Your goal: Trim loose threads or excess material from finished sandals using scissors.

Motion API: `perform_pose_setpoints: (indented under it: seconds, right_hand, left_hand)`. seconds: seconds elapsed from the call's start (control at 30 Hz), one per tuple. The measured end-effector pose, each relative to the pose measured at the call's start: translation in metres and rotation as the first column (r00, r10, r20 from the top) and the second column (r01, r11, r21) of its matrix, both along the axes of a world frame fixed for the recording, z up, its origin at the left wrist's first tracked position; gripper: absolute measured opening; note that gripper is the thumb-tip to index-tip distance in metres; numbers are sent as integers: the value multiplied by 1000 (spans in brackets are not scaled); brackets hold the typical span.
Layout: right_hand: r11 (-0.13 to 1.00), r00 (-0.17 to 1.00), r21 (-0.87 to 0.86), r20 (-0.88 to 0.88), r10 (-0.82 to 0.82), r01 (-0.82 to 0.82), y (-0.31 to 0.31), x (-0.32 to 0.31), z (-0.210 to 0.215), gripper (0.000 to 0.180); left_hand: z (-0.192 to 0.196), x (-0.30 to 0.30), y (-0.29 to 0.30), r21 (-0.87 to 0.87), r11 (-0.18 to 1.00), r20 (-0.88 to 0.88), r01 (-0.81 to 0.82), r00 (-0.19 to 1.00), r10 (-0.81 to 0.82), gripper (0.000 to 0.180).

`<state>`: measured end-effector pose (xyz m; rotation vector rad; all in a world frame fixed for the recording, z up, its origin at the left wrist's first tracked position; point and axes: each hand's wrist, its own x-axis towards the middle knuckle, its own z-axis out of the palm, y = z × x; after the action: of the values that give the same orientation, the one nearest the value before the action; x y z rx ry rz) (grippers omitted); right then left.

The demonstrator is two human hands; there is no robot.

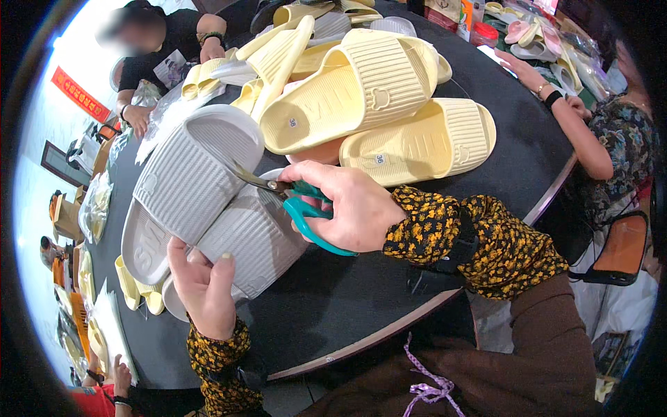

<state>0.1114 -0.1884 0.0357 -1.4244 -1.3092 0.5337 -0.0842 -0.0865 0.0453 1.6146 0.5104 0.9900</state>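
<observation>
A pair of pale grey ribbed slippers lies overlapping before me, the upper slipper partly on the lower slipper. My left hand grips them at the near side, its fingertips where the two straps meet and its thumb raised a little apart. In my right hand is a pair of scissors with teal handles. Their metal blades point left and touch or nearly touch the upper slipper's strap edge; whether anything lies between the blades is too small to tell.
Pale yellow slippers are heaped just beyond my hands on the dark round table. A person sits across at the far left, another person at the right. Two small yellow slippers lie at the left edge.
</observation>
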Motion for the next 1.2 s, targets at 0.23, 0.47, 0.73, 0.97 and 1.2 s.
perform_pose_setpoints:
  seconds: [0.23,0.47,0.73,0.97,1.2]
  right_hand:
    - [999,995,-34,96,-34,37,2,2,-3,38]
    - [999,998,25,50,-39,38,3,3,0,41]
    - [994,998,99,52,-41,35,-3,10,7,41]
    - [946,985,275,-37,-169,173,7,20,-3,39]
    - [969,933,140,-326,-151,206,0,14,17,50]
  left_hand:
    - [2,0,-4,1,1000,-81,8,997,-8,60]
    - [5,-1,-8,52,998,-112,29,993,-23,61]
    - [7,5,-15,85,996,-97,32,995,-24,60]
    - [12,-8,-2,-10,999,-122,53,991,-54,56]
    - [17,-9,-6,9,988,-107,156,982,-154,54]
